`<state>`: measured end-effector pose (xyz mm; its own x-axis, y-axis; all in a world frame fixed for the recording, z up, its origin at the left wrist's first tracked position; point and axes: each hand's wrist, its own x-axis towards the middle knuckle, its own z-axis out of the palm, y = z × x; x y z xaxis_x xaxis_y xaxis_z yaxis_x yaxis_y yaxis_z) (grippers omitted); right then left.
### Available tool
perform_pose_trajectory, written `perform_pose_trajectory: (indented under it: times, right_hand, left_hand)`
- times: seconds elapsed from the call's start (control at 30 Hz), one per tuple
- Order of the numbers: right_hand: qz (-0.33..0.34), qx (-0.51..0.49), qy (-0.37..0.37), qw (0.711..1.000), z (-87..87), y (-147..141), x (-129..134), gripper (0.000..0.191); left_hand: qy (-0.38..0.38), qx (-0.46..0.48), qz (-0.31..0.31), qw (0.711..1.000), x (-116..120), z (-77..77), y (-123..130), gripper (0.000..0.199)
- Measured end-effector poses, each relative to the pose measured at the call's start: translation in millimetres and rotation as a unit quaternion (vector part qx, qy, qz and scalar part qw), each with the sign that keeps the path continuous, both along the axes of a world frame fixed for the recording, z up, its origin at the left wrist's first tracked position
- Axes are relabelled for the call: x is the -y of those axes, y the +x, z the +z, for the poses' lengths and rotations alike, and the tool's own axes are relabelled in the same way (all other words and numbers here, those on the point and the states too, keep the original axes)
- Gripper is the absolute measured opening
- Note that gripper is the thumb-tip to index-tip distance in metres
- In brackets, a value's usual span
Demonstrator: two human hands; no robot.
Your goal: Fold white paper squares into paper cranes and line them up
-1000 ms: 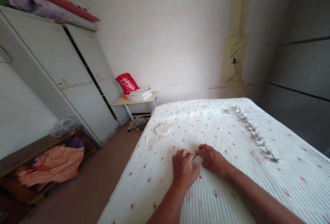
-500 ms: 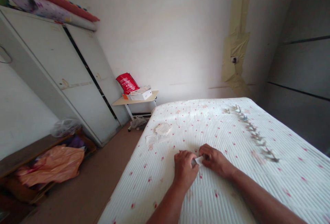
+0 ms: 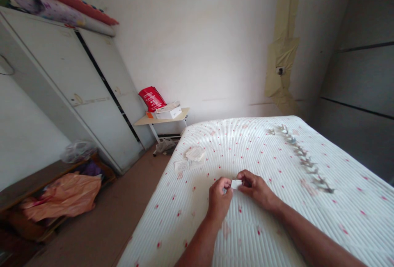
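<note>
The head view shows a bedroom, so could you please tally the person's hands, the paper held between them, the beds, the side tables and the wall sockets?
Hands: 2, left hand and right hand
Held paper: 1
Bed: 1
Side table: 1
Wall socket: 1
Total: 6

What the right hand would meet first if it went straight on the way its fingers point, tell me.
First, the small white piece of paper that the right hand itself holds; just beyond, the left hand seems next in line, though this view leaves depth uncertain.
</note>
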<state>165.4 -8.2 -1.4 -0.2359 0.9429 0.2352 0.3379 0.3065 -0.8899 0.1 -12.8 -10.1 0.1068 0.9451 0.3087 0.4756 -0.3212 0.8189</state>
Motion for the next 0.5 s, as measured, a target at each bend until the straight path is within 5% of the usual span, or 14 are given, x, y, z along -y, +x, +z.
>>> perform_pose_trajectory:
  times: [0.3,0.5]
  right_hand:
    - [-0.011,0.130,0.199,0.971,5.0,0.3,5.6,0.019]
    - [-0.006,0.137,0.207,0.969,6.7,-0.5,6.3,0.019]
  left_hand:
    - [0.032,-0.008,0.039,0.999,1.8,2.2,-1.3,0.021]
    - [0.046,-0.018,0.038,0.998,2.0,2.3,-0.9,0.025]
